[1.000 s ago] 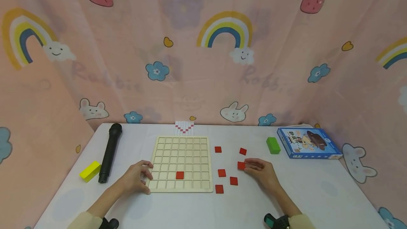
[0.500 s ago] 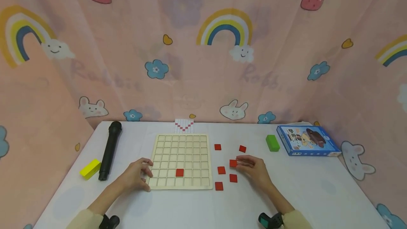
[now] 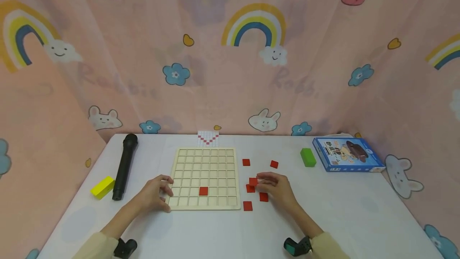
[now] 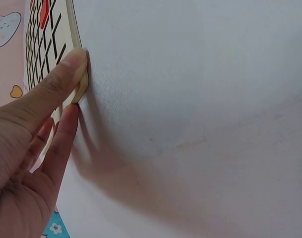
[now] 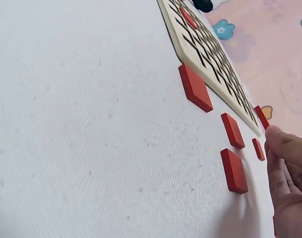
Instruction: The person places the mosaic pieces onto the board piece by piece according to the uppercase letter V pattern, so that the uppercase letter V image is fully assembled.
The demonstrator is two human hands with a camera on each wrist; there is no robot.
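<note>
A pale wooden grid board (image 3: 205, 167) lies mid-table with one red tile (image 3: 203, 190) set in a cell near its front. My left hand (image 3: 167, 195) rests against the board's front left corner; the left wrist view shows the thumb (image 4: 66, 69) and a straight finger pressed to the board edge (image 4: 77, 54). My right hand (image 3: 258, 182) pinches a red tile (image 3: 253, 181) just above the table, right of the board. Loose red tiles lie around it (image 3: 250, 189) (image 3: 264, 197) (image 3: 247, 206). The right wrist view shows those tiles (image 5: 195, 88) (image 5: 234, 170) and the board (image 5: 205, 49).
Two more red tiles (image 3: 246, 162) (image 3: 274, 164) lie farther back. A black microphone (image 3: 123, 166) and a yellow block (image 3: 102, 187) sit at the left. A green block (image 3: 308, 157) and a blue box (image 3: 346, 154) sit at the right. A small pattern card (image 3: 208, 138) lies behind the board.
My right hand has carried the red tile leftward, closer to the board's right edge. The left hand has stayed at the board's corner.
</note>
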